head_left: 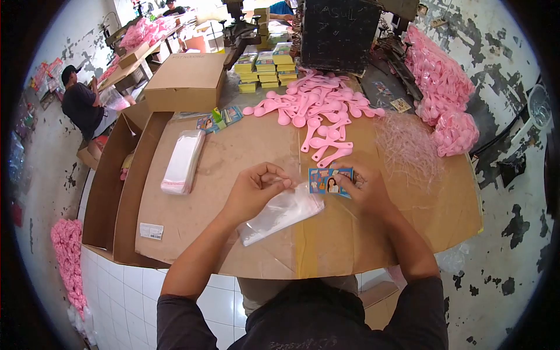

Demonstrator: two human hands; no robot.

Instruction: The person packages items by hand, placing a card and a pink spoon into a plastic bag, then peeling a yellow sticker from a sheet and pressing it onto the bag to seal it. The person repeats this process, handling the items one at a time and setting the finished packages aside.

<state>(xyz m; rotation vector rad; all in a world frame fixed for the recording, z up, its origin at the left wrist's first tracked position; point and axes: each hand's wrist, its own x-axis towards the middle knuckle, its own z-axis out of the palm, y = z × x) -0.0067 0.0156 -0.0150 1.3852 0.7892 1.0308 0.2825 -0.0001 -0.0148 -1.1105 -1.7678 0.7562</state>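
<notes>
Mid-bench, toward the front edge of the bench (pixel 233 251): left hand (pixel 254 189) has thumb and fingers pinched together on the mouth of a clear plastic bag (pixel 280 213), which lies limp on the cardboard. Right hand (pixel 367 189) has its fingertips clamped on a printed card (pixel 331 181) at the bag's opening. Judged: the bag is thin, light, slippery and floppy, best held at the mouth rim; the card is light and fairly stiff, best held by an edge.

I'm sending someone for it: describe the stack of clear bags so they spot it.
Find the cardboard tabletop. On its left side, beside the box flap, lies the stack of clear bags. It is flat with a pinkish near end, unlike the loose bag in the left hand.
</notes>
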